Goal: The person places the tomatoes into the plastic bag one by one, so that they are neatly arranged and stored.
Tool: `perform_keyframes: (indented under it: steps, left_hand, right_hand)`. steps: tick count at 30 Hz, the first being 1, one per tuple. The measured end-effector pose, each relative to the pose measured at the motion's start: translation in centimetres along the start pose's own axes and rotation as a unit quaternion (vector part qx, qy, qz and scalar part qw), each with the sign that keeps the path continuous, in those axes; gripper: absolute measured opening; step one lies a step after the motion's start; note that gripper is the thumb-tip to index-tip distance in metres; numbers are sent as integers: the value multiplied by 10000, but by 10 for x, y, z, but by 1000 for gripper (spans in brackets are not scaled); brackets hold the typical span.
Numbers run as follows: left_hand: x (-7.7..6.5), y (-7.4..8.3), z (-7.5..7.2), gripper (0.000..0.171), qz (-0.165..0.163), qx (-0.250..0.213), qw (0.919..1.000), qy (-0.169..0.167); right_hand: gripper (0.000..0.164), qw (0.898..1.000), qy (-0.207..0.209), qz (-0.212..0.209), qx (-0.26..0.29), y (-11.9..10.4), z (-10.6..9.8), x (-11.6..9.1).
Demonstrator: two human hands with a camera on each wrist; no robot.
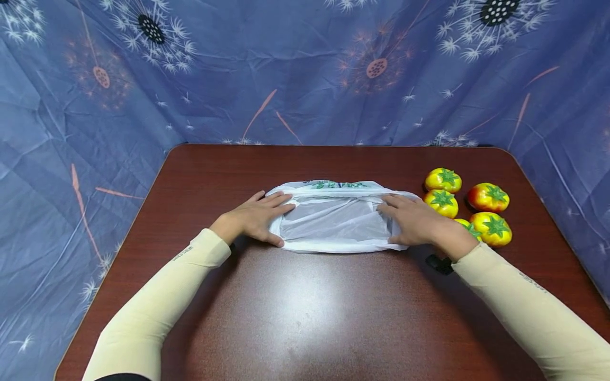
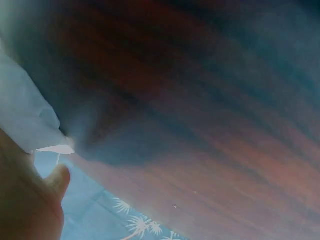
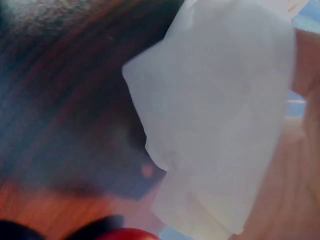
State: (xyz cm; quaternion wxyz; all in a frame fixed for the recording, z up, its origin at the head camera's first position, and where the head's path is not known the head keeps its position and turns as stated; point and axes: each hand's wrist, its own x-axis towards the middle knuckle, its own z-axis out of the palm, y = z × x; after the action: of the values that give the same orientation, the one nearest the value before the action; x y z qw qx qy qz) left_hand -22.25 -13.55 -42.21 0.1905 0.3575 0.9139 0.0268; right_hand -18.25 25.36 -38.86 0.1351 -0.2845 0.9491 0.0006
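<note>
A white plastic bag (image 1: pixel 333 222) with green print on its far side sits mid-table, its mouth spread wide and facing up. At its left end, my left hand (image 1: pixel 257 216) touches the rim with spread, fairly straight fingers. My right hand (image 1: pixel 416 219) lies against the right end in the same way, fingertips over the rim. In the left wrist view only part of the left hand (image 2: pixel 30 200) and a corner of the bag (image 2: pixel 25 105) show. The bag's white side (image 3: pixel 215 110) fills much of the right wrist view, beside the right hand (image 3: pixel 295 175).
Several yellow-and-red fruits (image 1: pixel 491 228) with green leafy tops, like tomatoes or persimmons, lie right of the bag; the right wrist partly covers one. The brown table (image 1: pixel 295 317) has a blue dandelion-print cloth (image 1: pixel 286 69) hanging behind and at its sides.
</note>
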Motion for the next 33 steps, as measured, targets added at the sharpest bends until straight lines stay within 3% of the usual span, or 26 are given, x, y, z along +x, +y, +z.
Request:
perform_keyframes:
  steps: [5, 15, 33]
  left_hand:
    - [1, 1, -1, 103, -22, 82, 9999, 60]
    - [2, 3, -1, 104, -52, -38, 10000, 8]
    - [3, 2, -3, 100, 2, -231, 9997, 41]
  right_hand:
    - [63, 9974, 625, -267, 245, 2, -12, -4]
    - [52, 9865, 1425, -258, 759, 2, -36, -17]
    - [52, 9902, 1167, -87, 761, 14, -43, -31]
